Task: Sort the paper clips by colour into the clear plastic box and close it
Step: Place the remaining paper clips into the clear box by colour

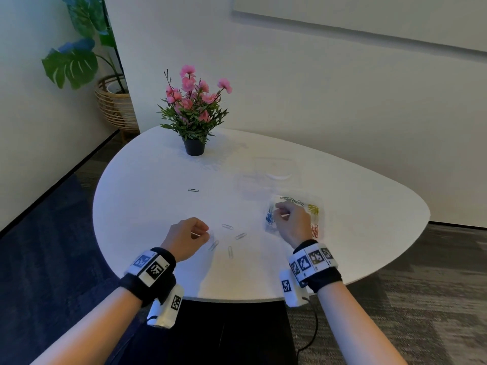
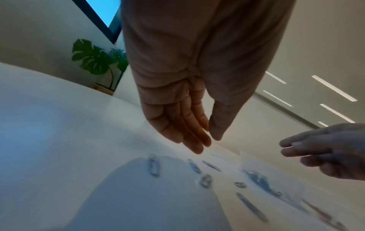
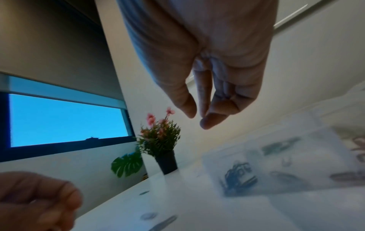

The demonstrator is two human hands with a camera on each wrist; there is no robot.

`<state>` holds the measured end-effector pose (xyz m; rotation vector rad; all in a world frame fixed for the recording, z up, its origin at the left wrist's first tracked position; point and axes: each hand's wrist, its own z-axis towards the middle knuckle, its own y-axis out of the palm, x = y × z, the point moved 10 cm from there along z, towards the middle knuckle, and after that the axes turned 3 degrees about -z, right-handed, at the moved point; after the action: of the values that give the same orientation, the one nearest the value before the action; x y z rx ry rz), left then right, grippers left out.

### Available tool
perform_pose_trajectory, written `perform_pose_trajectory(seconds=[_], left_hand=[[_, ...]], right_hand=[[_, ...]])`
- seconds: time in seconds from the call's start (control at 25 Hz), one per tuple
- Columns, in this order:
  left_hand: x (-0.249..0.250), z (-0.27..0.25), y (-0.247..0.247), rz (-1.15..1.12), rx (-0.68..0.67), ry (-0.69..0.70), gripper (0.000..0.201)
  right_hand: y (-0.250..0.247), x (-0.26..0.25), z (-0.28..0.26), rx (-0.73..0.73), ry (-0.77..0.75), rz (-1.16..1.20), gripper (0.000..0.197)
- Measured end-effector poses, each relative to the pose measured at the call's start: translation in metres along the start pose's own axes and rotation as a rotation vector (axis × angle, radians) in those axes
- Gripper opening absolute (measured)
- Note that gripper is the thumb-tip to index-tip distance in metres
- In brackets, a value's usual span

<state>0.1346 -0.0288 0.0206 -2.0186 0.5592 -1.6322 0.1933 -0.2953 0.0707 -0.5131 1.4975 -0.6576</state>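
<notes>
The clear plastic box [image 1: 322, 202] lies open at the right of the white table [image 1: 158, 180]. Its compartments hold green clips [image 1: 290, 199], yellow clips [image 1: 313, 209], blue clips [image 1: 269, 217] and red clips [image 1: 315, 231]. My right hand [image 1: 278, 209] hovers over the box's left side; in the right wrist view its thumb and fingertips [image 3: 207, 123] stand slightly apart with nothing seen between them. My left hand [image 1: 207, 234] hangs just above several loose silver clips [image 1: 227, 227], fingers [image 2: 197, 148] straight and holding nothing. A lone dark clip [image 1: 193, 190] lies farther left.
A potted pink flower [image 1: 194, 111] stands at the table's far side. The box's clear lid [image 1: 275, 171] lies flat behind the box. The table's curved front edge is close to my wrists. A leafy floor plant [image 1: 76, 61] stands in the left corner.
</notes>
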Motion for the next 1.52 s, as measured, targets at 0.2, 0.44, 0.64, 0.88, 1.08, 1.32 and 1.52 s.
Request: perform_pose_trajectory(seconds=[0.2, 0.44, 0.64, 0.88, 1.08, 1.32, 1.52], left_hand=[[-0.042, -0.008, -0.016, 0.123, 0.008, -0.062, 0.019], [-0.046, -0.010, -0.012, 0.146, -0.011, -0.060, 0.027], [-0.039, -0.003, -0.005, 0.207, 0.016, -0.045, 0.031], [-0.031, 0.003, -0.003, 0.273, 0.031, -0.018, 0.017], [-0.036, 0.008, 0.012, 0.389, -0.088, -0.069, 0.024], [-0.033, 0.011, 0.018, 0.414, -0.133, -0.061, 0.025], [-0.016, 0.015, 0.019, 0.317, -0.107, -0.114, 0.027]], right_hand=[[0.084, -0.024, -0.036, -0.454, -0.213, -0.296, 0.026], [0.116, -0.035, -0.020, -0.488, -0.289, -0.551, 0.016], [0.129, -0.031, -0.025, -0.540, -0.308, -0.763, 0.017], [0.134, -0.020, -0.038, -0.633, -0.283, -0.788, 0.023], [0.134, -0.022, -0.048, -0.595, -0.189, -0.472, 0.022], [0.139, -0.026, -0.048, -0.541, -0.206, -0.549, 0.020], [0.147, -0.030, -0.038, -0.519, -0.216, -0.557, 0.011]])
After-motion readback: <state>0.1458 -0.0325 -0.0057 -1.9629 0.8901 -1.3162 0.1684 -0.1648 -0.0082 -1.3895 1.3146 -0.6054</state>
